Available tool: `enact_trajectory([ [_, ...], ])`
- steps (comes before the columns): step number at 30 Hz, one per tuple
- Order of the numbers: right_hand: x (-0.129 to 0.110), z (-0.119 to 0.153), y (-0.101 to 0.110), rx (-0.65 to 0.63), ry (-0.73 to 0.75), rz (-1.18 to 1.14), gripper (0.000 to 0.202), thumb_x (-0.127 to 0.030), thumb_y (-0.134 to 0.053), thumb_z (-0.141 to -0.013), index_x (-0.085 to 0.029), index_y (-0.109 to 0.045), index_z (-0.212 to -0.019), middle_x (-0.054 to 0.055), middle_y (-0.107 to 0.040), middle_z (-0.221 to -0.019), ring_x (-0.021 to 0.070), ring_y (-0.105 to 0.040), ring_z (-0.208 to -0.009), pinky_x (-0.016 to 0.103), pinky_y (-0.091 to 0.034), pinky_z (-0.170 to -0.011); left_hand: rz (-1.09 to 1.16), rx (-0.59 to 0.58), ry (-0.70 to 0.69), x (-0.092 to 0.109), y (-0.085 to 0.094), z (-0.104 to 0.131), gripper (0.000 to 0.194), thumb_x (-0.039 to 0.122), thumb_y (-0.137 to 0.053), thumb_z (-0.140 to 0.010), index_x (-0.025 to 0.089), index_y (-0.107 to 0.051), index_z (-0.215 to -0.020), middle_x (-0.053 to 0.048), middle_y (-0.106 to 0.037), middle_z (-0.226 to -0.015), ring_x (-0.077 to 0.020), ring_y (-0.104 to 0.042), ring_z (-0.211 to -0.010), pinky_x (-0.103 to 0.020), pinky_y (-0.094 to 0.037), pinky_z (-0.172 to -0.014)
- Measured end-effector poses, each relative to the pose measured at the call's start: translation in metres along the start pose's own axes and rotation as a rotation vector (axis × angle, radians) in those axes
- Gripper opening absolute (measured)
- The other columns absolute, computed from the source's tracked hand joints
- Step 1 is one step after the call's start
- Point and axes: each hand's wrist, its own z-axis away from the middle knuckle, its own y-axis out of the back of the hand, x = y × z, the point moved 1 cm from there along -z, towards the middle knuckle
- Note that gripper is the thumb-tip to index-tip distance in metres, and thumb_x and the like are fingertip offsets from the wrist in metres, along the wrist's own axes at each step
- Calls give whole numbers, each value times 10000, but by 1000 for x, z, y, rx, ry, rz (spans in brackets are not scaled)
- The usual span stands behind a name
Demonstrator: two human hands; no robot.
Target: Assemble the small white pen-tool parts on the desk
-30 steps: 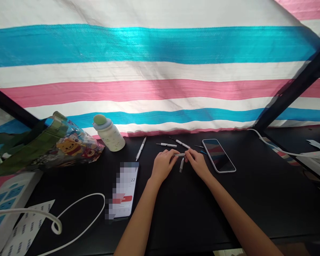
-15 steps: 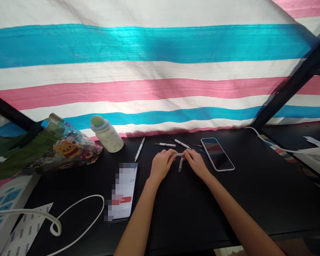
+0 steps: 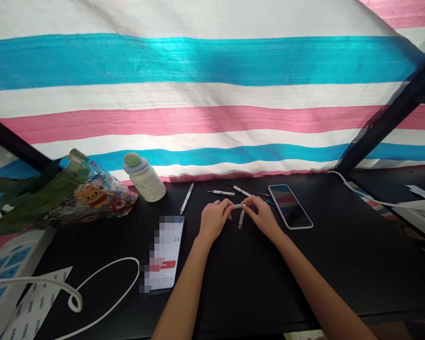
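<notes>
A short white pen barrel lies level between my two hands, above the black desk. Its left end is gripped in the closed fingers of my left hand. At the other end, my right hand pinches the tip with thumb and forefinger; any small part there is too tiny to make out. Just below the fingers rests a grey-and-white pen piece. Beyond my hands are a thin white pen part and another with a dark tip. A whole white pen lies to the left.
A white-edged phone lies right of my hands, beside a small blue piece. Left are a lit phone, a cream bottle, a cartoon bag, a white cable and a power strip.
Both hands stay in nearly the same place around the pen barrel, with only a slight shift of the right fingers. The whole view has moved a little.
</notes>
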Motion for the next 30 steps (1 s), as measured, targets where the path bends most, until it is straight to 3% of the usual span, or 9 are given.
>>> enact_trajectory([
  [6,-2,5,-4,-7,-26,60,127,-280,-476,-831,-209,-558,-896,25,-601,-800,167,-589,-734,281,-444,-692,-37,-54,71,-1,-1,0,343,324,-294,-945,238,-576,-771,51,-627,-619,-124,-564,-719,-238,-319,-662],
  [16,-8,7,-3,-2,57,190,109,-254,-488,-835,-216,-561,-906,34,-603,-834,182,-587,-782,284,-439,-692,-40,-21,122,0,-2,1,408,305,-312,-930,214,-583,-639,42,-595,-562,-117,-536,-654,-233,-298,-657],
  [30,-9,6,-7,-15,34,-52,96,-275,-535,-805,-214,-543,-879,39,-594,-871,181,-604,-812,312,-466,-750,46,13,196,-2,-1,1,518,358,-287,-919,197,-603,-542,15,-602,-619,-120,-547,-661,-228,-304,-610],
])
